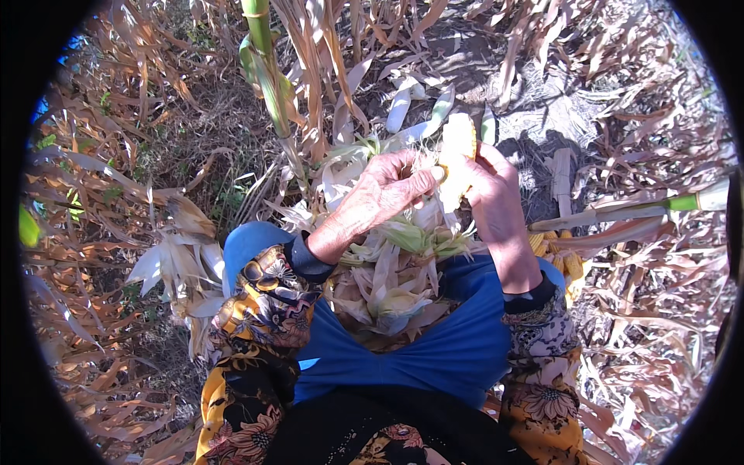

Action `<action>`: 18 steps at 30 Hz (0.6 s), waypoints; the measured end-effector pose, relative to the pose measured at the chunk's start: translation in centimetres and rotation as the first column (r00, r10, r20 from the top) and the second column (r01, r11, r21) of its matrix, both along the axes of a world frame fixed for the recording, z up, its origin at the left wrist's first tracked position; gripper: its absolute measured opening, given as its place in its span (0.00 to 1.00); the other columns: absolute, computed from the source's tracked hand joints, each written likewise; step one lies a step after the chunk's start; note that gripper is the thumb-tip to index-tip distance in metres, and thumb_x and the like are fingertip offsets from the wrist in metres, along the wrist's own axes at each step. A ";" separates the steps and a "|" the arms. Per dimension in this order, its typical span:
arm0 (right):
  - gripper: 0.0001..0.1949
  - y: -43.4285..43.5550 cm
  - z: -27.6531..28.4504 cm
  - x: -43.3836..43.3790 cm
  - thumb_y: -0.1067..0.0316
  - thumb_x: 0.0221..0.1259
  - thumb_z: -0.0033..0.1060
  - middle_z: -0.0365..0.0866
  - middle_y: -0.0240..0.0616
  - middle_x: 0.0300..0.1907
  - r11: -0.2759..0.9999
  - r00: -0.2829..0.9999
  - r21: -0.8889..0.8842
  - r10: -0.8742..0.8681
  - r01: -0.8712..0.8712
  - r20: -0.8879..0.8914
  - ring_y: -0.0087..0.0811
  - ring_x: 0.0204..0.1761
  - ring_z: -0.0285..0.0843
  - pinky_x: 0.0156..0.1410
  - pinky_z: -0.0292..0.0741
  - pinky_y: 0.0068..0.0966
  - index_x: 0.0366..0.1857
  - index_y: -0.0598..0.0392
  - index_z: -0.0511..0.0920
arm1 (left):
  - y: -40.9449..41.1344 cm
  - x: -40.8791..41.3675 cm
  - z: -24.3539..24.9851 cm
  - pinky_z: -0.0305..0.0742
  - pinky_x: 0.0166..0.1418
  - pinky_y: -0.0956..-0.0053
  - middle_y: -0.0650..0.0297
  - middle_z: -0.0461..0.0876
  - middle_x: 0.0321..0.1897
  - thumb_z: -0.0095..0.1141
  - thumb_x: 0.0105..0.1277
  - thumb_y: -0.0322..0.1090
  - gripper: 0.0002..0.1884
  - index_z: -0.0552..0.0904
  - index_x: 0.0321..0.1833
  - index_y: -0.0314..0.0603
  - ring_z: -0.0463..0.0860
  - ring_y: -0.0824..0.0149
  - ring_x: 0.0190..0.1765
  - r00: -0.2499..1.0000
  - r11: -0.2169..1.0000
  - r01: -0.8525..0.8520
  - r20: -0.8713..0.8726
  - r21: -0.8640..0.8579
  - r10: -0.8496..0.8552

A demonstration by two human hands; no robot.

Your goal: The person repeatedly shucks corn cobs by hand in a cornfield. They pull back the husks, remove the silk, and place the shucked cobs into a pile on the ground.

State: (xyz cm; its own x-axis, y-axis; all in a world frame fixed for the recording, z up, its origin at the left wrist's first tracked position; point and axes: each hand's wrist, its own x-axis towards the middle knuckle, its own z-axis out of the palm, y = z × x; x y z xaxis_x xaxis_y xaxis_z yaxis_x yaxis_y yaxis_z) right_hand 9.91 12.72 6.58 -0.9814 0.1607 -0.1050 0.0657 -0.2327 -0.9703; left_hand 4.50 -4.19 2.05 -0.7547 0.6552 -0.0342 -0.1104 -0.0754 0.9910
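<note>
Before me, an ear of corn (459, 136), bared of its husk and bright in the sun, stands roughly upright in my right hand (494, 189). My left hand (389, 189) meets it from the left, its thumb against the ear and pale silk strands at its fingertips; whether the left fingers grip anything is unclear. Below both hands, between my knees, lies a heap of loose corn husks (395, 290), pale with some green. Several ears still in husk (399, 107) lie on the ground beyond my hands.
Bare yellow corn cobs (572, 264) are piled beside my right knee. A green corn stalk (267, 75) rises ahead on the left, and another stalk (628, 210) reaches in from the right. Dry leaves (104, 279) cover the ground on both sides; a dry husk (174, 261) hangs by my left knee.
</note>
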 end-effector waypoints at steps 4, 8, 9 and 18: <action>0.17 0.0 -1.3 -0.1 0.72 0.61 0.58 0.80 0.38 0.42 1.000 0.999 0.019 0.014 -0.014 -0.038 0.22 0.42 0.78 0.49 0.74 0.19 0.52 0.67 0.74 | 1.0 0.9 -0.5 0.72 0.33 0.83 0.71 0.80 0.28 0.59 0.69 0.37 0.11 0.81 0.41 0.35 0.75 0.80 0.29 0.991 0.998 -0.059 -0.118 -0.031 0.055; 0.19 -0.4 -1.7 0.0 0.72 0.58 0.62 0.81 0.37 0.43 0.997 0.999 0.079 -0.004 0.008 -0.046 0.21 0.43 0.78 0.50 0.74 0.19 0.53 0.67 0.74 | 0.9 0.6 -1.3 0.71 0.33 0.83 0.72 0.78 0.24 0.58 0.68 0.33 0.07 0.82 0.37 0.35 0.74 0.81 0.27 0.987 0.991 -0.095 -0.135 -0.096 0.082; 0.19 -0.5 -1.7 0.0 0.72 0.58 0.63 0.81 0.37 0.44 0.996 0.999 0.084 0.000 0.003 -0.044 0.21 0.43 0.78 0.49 0.74 0.19 0.53 0.67 0.73 | 0.8 0.7 -1.3 0.70 0.32 0.83 0.72 0.78 0.23 0.57 0.68 0.32 0.07 0.82 0.36 0.35 0.73 0.81 0.27 0.989 0.991 -0.107 -0.113 -0.076 0.098; 0.25 2.2 3.3 1.8 0.67 0.56 0.68 0.81 0.45 0.45 0.944 0.960 0.290 -0.077 0.158 -0.270 0.26 0.44 0.80 0.49 0.79 0.22 0.56 0.68 0.72 | 0.2 -1.1 -0.6 0.70 0.30 0.80 0.68 0.80 0.21 0.56 0.67 0.35 0.10 0.81 0.30 0.38 0.75 0.77 0.23 0.985 0.975 -0.139 0.081 -0.174 0.155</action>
